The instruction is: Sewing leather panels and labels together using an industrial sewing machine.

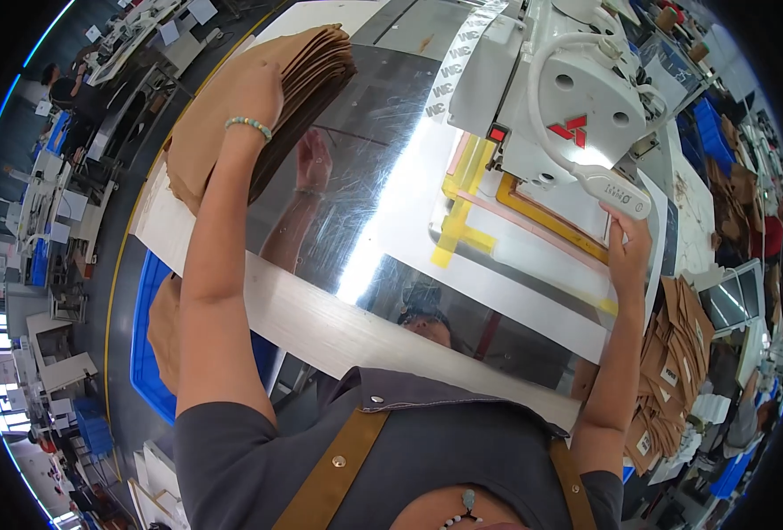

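My left hand [262, 95], with a beaded bracelet at the wrist, rests on a thick stack of brown fabric pieces [201, 132] at the far left of the metal table. Its fingertips are hidden, so their grip cannot be made out. At the right, my right hand [630, 252] has its fingers bent beside the yellow-edged frame [551, 218] under the sewing machine head [577, 97]. A white lamp [619, 193] partly covers those fingertips; what they hold is unclear. Yellow tape [452, 231] marks the white template plate [506, 287].
The shiny metal table [321, 221] has a pale front edge [321, 322]. A blue bin [150, 353] with brown pieces stands below at the left. More brown pieces [674, 353] with white labels are piled at the right, by a screen [734, 296].
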Tool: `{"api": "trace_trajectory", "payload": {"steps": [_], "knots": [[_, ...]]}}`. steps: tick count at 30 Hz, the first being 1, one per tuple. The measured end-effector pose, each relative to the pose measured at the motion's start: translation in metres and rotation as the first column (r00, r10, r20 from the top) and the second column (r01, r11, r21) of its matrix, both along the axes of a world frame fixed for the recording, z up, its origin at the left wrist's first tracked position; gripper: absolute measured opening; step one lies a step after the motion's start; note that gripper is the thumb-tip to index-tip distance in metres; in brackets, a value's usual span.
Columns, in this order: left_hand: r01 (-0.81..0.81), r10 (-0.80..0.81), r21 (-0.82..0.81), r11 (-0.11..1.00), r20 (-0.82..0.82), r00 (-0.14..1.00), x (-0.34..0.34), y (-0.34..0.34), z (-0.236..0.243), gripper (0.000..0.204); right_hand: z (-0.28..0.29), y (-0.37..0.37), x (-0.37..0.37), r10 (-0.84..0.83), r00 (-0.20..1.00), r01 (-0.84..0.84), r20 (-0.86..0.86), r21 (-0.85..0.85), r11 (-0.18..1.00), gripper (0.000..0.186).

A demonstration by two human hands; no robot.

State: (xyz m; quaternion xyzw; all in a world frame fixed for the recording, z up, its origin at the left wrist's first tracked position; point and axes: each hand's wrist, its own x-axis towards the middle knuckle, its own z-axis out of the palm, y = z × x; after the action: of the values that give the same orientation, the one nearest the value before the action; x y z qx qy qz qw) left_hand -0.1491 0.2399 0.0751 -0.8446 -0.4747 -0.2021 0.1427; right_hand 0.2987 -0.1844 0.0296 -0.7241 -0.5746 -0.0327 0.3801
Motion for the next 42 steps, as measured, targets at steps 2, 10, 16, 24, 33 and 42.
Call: {"api": "trace_trajectory", "payload": {"steps": [2, 10, 16, 24, 33, 42], "knots": [[-0.019, 0.017, -0.045, 0.999, -0.052, 0.998, -0.014, 0.019, -0.009, 0.018, 0.001, 0.001, -0.004, 0.029, 0.999, -0.029, 0.034, 0.004, 1.0, 0.032], [0.097, -0.087, -0.008, 0.995, 0.355, 0.931, -0.034, 0.047, -0.046, 0.02, 0.002, 0.003, -0.009, 0.029, 0.999, -0.03, -0.023, -0.017, 0.999, 0.032], [0.064, 0.107, -0.253, 0.965, 0.604, 0.79, -0.042, 0.069, -0.043, 0.03, -0.003, 0.004, -0.006, 0.066, 0.998, -0.066, -0.01, -0.019, 0.998, 0.031], [0.309, -0.273, 0.029, 0.951, 0.547, 0.791, -0.018, -0.022, -0.017, 0.015, 0.02, 0.008, -0.038, 0.109, 0.992, -0.109, 0.063, -0.002, 0.994, 0.03], [0.761, -0.741, -0.065, 0.646, 0.187, 0.645, 0.016, -0.173, -0.061, 0.019, 0.022, 0.048, -0.133, 0.454, 0.813, -0.43, 0.365, -0.15, 0.89, 0.023], [0.729, -0.728, -0.004, 0.685, 0.047, 0.684, -0.009, -0.174, -0.056, 0.023, -0.014, 0.099, -0.166, 0.407, 0.585, -0.369, 0.702, -0.217, 0.904, 0.023]]}}
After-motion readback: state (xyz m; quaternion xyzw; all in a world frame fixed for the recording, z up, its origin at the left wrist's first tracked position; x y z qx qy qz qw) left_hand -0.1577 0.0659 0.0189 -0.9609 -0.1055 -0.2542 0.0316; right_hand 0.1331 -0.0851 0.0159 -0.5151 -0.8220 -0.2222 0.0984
